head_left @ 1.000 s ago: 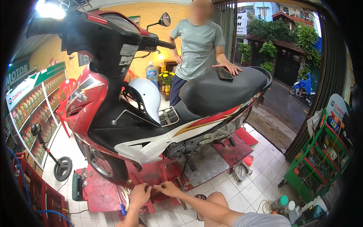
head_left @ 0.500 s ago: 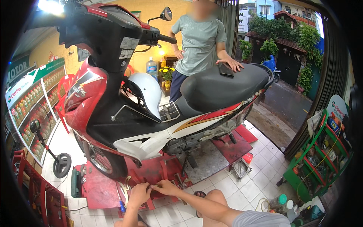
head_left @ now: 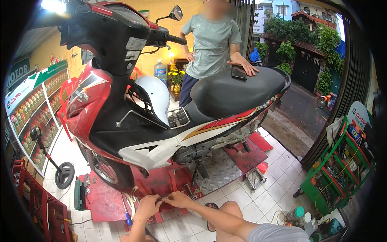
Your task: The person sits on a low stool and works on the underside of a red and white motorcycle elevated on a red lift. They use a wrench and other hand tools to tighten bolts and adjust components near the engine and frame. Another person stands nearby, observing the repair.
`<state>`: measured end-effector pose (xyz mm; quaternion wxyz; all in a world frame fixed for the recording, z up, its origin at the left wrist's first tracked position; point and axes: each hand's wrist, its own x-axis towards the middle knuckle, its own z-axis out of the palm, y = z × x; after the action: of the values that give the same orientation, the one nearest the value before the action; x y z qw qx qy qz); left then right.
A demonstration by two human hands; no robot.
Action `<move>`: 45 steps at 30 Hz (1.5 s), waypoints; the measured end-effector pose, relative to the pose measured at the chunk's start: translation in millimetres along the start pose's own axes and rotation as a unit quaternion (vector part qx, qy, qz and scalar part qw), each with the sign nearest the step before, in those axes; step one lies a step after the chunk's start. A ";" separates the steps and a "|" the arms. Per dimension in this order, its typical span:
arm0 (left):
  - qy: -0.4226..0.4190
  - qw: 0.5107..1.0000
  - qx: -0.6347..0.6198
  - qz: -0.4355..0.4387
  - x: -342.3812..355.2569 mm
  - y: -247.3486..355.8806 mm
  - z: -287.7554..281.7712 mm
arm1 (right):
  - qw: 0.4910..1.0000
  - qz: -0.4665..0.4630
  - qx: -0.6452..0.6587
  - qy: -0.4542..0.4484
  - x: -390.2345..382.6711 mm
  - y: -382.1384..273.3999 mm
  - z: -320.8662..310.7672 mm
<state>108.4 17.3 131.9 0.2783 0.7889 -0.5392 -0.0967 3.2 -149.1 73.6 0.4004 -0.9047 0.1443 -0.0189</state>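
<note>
My left hand (head_left: 150,205) and my right hand (head_left: 175,201) meet low at the front of the red stand (head_left: 100,207), fingertips pinched together on something too small to make out. Just left of them lie a blue-handled screwdriver (head_left: 128,218) and a pale curved tool (head_left: 132,197). Some metal tools (head_left: 189,189) lie on the stand to their right. Above my hands, the red, white and black motorbike (head_left: 149,153) stands on the stand, with a white helmet (head_left: 157,97) on its step-through frame.
A person in a grey-green shirt (head_left: 209,48) stands behind the bike, one hand by a phone (head_left: 238,74) on the seat. A red rack (head_left: 40,205) and bottle shelves (head_left: 28,129) stand left, a green tool cart (head_left: 334,173) right. The doorway opens onto a street (head_left: 302,113).
The view has risen slightly in the frame. My hands remain together with little visible movement. A blue-covered scooter outside has moved leftward, and an orange one has appeared at the doorway's right.
</note>
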 end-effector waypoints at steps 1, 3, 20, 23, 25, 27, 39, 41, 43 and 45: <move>0.001 1.000 -0.003 0.002 0.5 -0.2 1.0 | 1.000 -0.003 0.003 0.006 -1.0 1.4 0.3; 0.000 1.000 -0.007 -0.007 0.7 2.1 0.3 | 1.000 -0.009 0.011 0.016 -3.4 -1.4 -0.3; -0.004 1.000 0.007 -0.002 -3.9 -1.3 -1.4 | 0.999 -0.045 0.004 0.009 -2.7 -6.3 3.3; -0.002 1.000 0.007 -0.002 -3.7 -3.2 -0.6 | 0.999 -0.042 0.008 0.012 -2.7 -6.8 3.8; -0.004 1.000 0.012 -0.002 -3.3 -2.2 -0.9 | 0.999 -0.041 0.013 0.010 -3.3 -7.3 3.6; -0.004 1.000 0.012 0.000 -3.9 -3.1 -0.5 | 0.999 -0.043 0.016 0.006 -3.6 -8.8 3.0; 0.008 1.000 -0.009 -0.002 -5.9 2.0 -1.3 | 0.999 -0.039 0.010 -0.007 -3.9 -4.8 8.6; 0.025 0.999 -0.027 0.006 -2.6 1.9 1.2 | 1.000 -0.010 0.022 -0.012 0.4 2.4 5.3; 0.041 0.998 -0.045 0.000 -0.5 -1.2 0.8 | 0.996 -0.021 0.089 -0.004 0.2 -3.1 2.5; 0.067 0.996 -0.061 0.010 0.5 4.1 -5.3 | 0.985 0.021 0.169 -0.035 -0.3 -8.1 -1.4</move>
<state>107.7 17.6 138.5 0.3622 0.7699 -0.5202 -0.0737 4.7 -144.8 80.5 0.5524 -0.8211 0.1440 -0.0024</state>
